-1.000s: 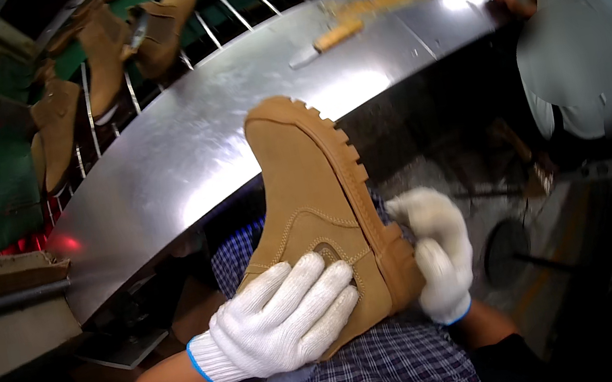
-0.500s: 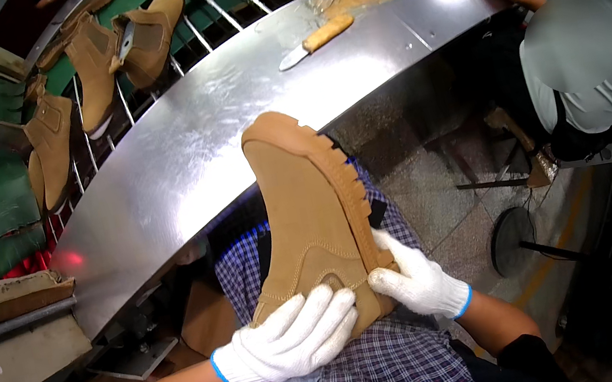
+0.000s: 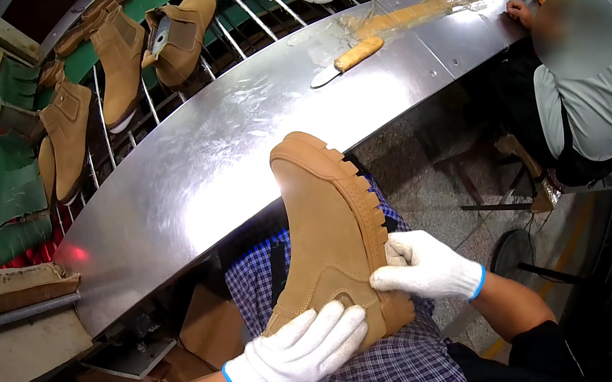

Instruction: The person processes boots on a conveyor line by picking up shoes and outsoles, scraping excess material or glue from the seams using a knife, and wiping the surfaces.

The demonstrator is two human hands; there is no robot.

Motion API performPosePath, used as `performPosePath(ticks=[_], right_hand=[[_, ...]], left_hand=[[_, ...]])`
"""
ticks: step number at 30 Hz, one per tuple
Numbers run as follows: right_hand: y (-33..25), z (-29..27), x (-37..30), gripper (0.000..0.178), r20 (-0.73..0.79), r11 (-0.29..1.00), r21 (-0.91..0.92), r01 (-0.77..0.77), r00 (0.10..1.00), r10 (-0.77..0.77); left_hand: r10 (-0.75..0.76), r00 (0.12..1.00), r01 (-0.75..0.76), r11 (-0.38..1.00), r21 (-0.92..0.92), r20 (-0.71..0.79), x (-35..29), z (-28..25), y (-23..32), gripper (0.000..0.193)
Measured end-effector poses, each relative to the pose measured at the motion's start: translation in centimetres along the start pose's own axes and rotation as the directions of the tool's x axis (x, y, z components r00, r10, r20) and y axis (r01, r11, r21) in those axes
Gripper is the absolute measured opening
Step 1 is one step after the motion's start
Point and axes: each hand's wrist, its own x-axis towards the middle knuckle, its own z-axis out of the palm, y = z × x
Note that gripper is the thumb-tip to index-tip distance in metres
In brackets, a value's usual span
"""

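A tan suede ankle boot [image 3: 320, 225] lies on its side over my lap, toe pointing away from me. Its chunky rubber outsole [image 3: 363, 201] faces right. My left hand [image 3: 301, 349], in a white knitted glove, presses over the ankle part, with its thumb hidden. At the sole's edge near the heel, my gloved right hand [image 3: 428, 268] grips the boot, thumb on the side and the other fingers bent at the tread. On the metal bench ahead lies a short knife [image 3: 357, 56] with a tan-wrapped handle.
The curved metal bench [image 3: 232, 142] crosses in front of me. Behind it a rack of metal bars [image 3: 241, 10] carries several similar boots [image 3: 120, 64]. A co-worker in a light shirt [image 3: 604, 93] sits at the right. A round dark disc on a stand [image 3: 516, 256] is near the floor.
My right hand has moved slightly up the sole edge toward the toe, and its fingers are more bent. The left hand keeps its place on the boot. The whole view has shifted slightly.
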Motion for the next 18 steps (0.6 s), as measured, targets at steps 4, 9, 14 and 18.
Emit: performPosePath(ticks=[4, 9, 14, 18], right_hand=[[0.1, -0.7, 1.6, 0.039, 0.046, 0.992, 0.007, -0.128, 0.991, 0.127], [-0.3, -0.3, 1.6, 0.048, -0.092, 0.994, 0.107, -0.019, 0.995, 0.029], [0.3, -2.3, 3.2, 0.053, -0.162, 0.985, 0.092, -0.145, 0.974, 0.159], [0.0, -4.5, 4.6, 0.041, 0.075, 1.000, 0.019, 0.010, 0.997, -0.011]], left_hand=[[0.064, 0.998, -0.063, 0.996, 0.069, -0.012, 0.2, -0.2, -0.4, 0.031], [0.044, 0.999, -0.043, 0.999, 0.027, -0.028, 1.9, -0.6, 0.1, 0.031], [0.118, 0.993, -0.116, 0.989, 0.096, -0.015, 2.4, -0.8, 0.1, 0.032], [0.137, 0.990, -0.135, 0.989, 0.054, -0.034, 1.9, -0.8, -0.7, 0.033]])
